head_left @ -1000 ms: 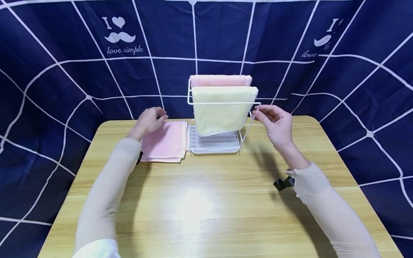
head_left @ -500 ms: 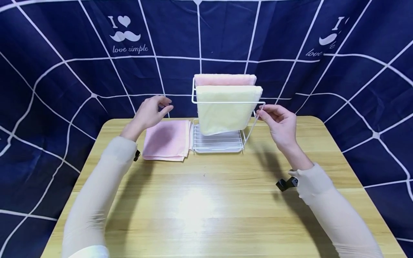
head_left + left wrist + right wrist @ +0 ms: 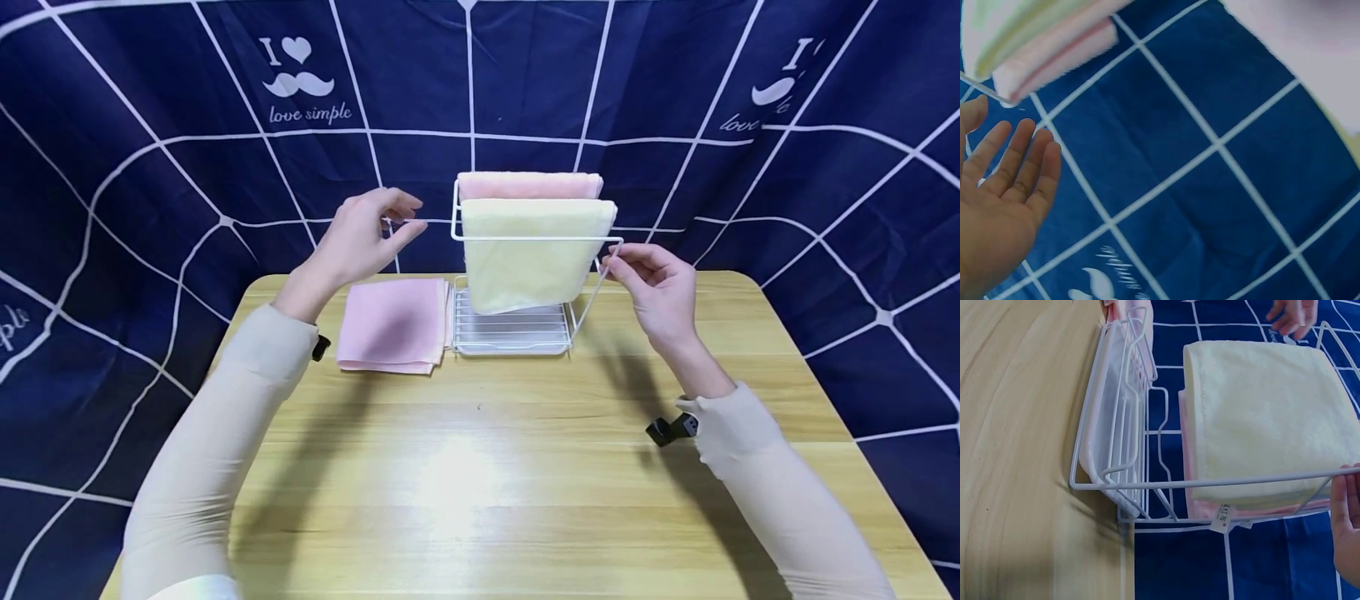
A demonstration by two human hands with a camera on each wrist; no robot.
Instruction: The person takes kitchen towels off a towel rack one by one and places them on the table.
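Note:
A white wire drying rack (image 3: 512,342) stands at the back of the table. A pale yellow towel (image 3: 536,267) hangs folded over it in front, and a pink towel (image 3: 528,185) hangs behind. My right hand (image 3: 660,292) pinches the rack's right side wire near its upper corner. To the left of the rack, my left hand (image 3: 363,237) is raised in the air, fingers relaxed and holding nothing; its palm also shows in the left wrist view. Below it, folded pink cloths (image 3: 393,321) lie on the table against the rack's left side.
The wooden table (image 3: 480,467) reaches forward from the rack. Dark blue curtain (image 3: 405,75) with white grid lines closes off the back and sides. A white tray (image 3: 1094,425) sits in the rack's base, and a small label (image 3: 1222,518) hangs from a towel.
My left hand has risen from over the folded pink cloths to about the height of the hanging towels. The right hand keeps its hold on the rack; the view has shifted slightly.

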